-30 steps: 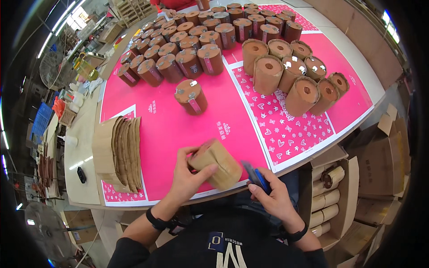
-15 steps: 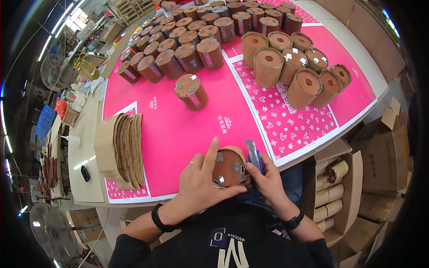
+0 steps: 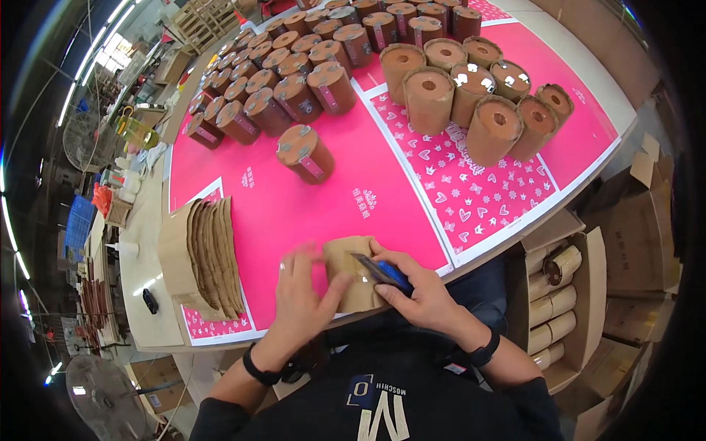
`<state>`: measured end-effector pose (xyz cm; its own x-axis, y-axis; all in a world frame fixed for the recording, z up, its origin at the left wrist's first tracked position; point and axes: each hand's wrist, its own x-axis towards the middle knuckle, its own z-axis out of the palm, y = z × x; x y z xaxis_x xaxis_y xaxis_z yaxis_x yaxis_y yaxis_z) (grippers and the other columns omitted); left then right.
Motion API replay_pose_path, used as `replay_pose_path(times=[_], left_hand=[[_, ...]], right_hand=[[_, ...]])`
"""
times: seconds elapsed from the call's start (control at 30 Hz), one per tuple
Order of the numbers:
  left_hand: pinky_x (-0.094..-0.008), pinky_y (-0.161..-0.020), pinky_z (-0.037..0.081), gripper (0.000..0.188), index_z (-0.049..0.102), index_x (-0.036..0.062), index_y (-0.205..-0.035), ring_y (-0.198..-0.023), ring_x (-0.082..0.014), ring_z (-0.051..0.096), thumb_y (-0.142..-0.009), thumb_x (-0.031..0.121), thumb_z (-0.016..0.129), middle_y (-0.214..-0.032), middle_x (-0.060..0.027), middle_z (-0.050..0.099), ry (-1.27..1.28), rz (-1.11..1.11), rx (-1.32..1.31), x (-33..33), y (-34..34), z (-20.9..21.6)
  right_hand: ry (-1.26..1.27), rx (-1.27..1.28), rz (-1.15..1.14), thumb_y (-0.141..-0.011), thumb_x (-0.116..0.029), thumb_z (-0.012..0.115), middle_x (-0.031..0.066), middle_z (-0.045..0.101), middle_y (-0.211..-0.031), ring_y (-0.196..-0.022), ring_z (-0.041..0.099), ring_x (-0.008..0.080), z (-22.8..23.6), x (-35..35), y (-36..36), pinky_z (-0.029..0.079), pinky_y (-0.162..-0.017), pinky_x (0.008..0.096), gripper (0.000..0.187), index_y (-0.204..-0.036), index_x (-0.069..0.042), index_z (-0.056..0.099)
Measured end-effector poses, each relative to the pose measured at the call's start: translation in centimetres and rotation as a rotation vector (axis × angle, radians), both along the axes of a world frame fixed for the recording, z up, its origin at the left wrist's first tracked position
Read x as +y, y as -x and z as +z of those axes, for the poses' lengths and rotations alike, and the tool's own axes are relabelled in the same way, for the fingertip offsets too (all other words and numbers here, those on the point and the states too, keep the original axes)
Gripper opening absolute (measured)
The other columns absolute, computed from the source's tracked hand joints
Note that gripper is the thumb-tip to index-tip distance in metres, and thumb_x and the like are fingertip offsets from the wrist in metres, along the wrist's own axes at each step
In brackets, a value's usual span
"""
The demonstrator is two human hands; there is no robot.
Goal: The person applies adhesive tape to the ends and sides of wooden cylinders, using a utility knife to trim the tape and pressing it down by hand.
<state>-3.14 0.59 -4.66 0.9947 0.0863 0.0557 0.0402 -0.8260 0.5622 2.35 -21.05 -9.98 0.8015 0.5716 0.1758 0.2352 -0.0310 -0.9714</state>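
At the table's front edge lies a cylindrical box in brown paper wrapping (image 3: 340, 259), its papered side facing up. My right hand (image 3: 423, 294) is closed on a blue utility knife (image 3: 391, 275), whose blade lies over the paper near a shiny strip of clear tape. Some right-hand fingers also reach behind the box's far side. My left hand (image 3: 303, 300) is at the box's left side, fingers apart and smeared by motion, its thumb close to or on the paper. A single unwrapped brown round box (image 3: 307, 156) with metal fittings and a pink strap stands farther off.
Many brown round boxes (image 3: 294, 92) stand at the back left; several paper-wrapped cylinders (image 3: 494, 132) stand at the right. A stack of brown paper sleeves (image 3: 202, 257) lies at the left on the pink printed sheet (image 3: 279, 228). An open carton (image 3: 588, 316) of wrapped cylinders sits right, below the table.
The box has turned from its metal-fitted end to its papered side. The knife blade has swung down over the paper. My left hand has shifted left, loosening from around the box.
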Motion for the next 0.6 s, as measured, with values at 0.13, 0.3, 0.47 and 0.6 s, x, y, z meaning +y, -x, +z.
replay_pose_path(times=[0.13, 0.3, 0.47, 0.6], left_hand=[[-0.0330, -0.091, 0.049, 0.032, 0.060, 0.0005, -0.123, -0.103, -0.0263, 0.062, -0.096, 0.015, 0.067, -0.118, -0.0149, 0.063, -0.084, -0.145, -0.284, -1.1, -4.5, -0.6], [-0.0363, -0.085, 0.050, 0.024, 0.064, 0.0027, -0.118, -0.098, -0.0263, 0.063, -0.096, 0.013, 0.065, -0.104, -0.0141, 0.066, 0.531, 0.021, -0.003, 0.1, -4.3, -2.2], [-0.0251, -0.086, 0.047, 0.018, 0.066, 0.0022, -0.116, -0.098, -0.0070, 0.057, -0.104, 0.012, 0.057, -0.108, -0.0043, 0.066, 0.501, -0.049, 0.053, 0.2, -3.9, -2.3], [-0.0247, -0.085, 0.046, 0.016, 0.065, 0.0022, -0.113, -0.095, -0.0068, 0.056, -0.103, 0.015, 0.060, -0.106, -0.0044, 0.066, 0.473, -0.003, 0.038, -0.3, -3.7, -2.5]], right_hand=[[-0.211, 0.536, -0.093, -0.103, -0.018, 0.059, 0.0074, 0.061, -0.096, -0.080, 0.068, 0.0116, 0.4, 0.1, 0.5, 0.055, -0.069, 0.0270, 0.029, -0.126, -0.002, 0.053], [-0.032, 0.596, -0.071, -0.102, -0.020, 0.061, 0.0071, 0.065, -0.093, -0.074, 0.067, 0.0123, 0.4, -1.7, 0.4, 0.055, -0.068, 0.0268, 0.028, -0.123, -0.002, 0.057], [0.066, 0.486, -0.099, -0.100, -0.021, 0.064, 0.0064, 0.067, -0.082, -0.073, 0.068, 0.0124, -0.2, -1.8, 0.9, 0.053, -0.064, 0.0276, 0.030, -0.124, -0.003, 0.061], [0.047, 0.487, -0.133, -0.100, -0.019, 0.064, 0.0079, 0.068, -0.082, -0.071, 0.068, 0.0126, 0.3, -1.6, 1.0, 0.052, -0.064, 0.0285, 0.030, -0.127, -0.005, 0.061]])
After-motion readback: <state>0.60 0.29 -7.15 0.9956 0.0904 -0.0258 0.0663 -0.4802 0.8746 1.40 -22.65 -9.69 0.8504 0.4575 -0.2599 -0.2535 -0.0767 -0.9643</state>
